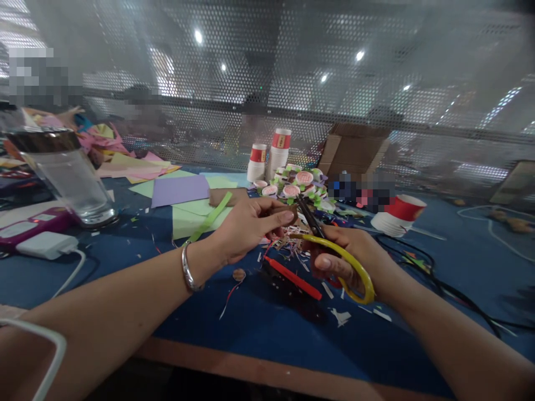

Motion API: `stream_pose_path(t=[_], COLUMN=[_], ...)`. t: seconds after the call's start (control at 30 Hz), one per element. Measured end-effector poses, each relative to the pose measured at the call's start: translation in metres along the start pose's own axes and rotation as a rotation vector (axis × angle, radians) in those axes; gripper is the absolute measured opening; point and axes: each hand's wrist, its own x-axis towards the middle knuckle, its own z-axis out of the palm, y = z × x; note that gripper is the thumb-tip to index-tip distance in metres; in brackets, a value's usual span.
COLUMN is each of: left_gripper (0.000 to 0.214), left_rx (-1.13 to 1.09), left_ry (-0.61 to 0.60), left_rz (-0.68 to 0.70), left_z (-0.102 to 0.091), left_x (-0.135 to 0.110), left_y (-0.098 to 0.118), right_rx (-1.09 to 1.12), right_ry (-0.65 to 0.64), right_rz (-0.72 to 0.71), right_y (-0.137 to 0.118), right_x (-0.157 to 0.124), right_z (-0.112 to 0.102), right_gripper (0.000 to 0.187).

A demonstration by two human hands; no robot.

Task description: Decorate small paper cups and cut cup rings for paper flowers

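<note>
My right hand (pixel 345 256) grips a pair of scissors (pixel 364 273) by its yellow handle, with the dark blades pointing up and away to the left. Across from the blades, my left hand (pixel 254 223), with a silver bangle at the wrist, pinches a small brown piece (pixel 295 215) that looks like cardboard. Its outline is partly hidden by my fingers. Below both hands a red pen (pixel 292 277) lies on the blue tabletop. A small round disc (pixel 239 274) with thin wires rests left of the pen. Paper scraps (pixel 341 317) are scattered around.
Behind my hands are stacked paper cups (pixel 281 150), a pile of decorated round pieces (pixel 292 189) and a cardboard box (pixel 355 147). Another cup stack (pixel 403 214) lies tilted at right near black cables (pixel 455 303). Purple paper (pixel 180 190) and a glass water bottle (pixel 75 178) are at left.
</note>
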Motion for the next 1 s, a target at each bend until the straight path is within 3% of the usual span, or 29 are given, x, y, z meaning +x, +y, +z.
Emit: stream_pose_path(t=[0.13, 0.27, 0.47, 1.0], left_gripper=[0.015, 0.016, 0.018, 0.026], left_rx=[0.004, 0.032, 0.043, 0.161], left_ry=[-0.009, -0.069, -0.157, -0.157], left_rz=[0.004, -0.008, -0.041, -0.031], left_z=[-0.001, -0.001, 0.003, -0.001], left_x=[0.000, -0.001, -0.005, -0.006], left_y=[0.000, -0.001, -0.001, 0.001], right_rx=[-0.220, -0.326, -0.277, -0.280], right_ry=[0.017, 0.050, 0.041, 0.103], right_rz=[-0.119, -0.139, -0.066, 0.041], right_y=[-0.001, -0.003, -0.007, -0.009], right_x=[0.000, 0.000, -0.001, -0.002], right_z=[-0.003, -0.001, 0.002, 0.005], right_gripper=[0.063, 0.064, 0.061, 0.048])
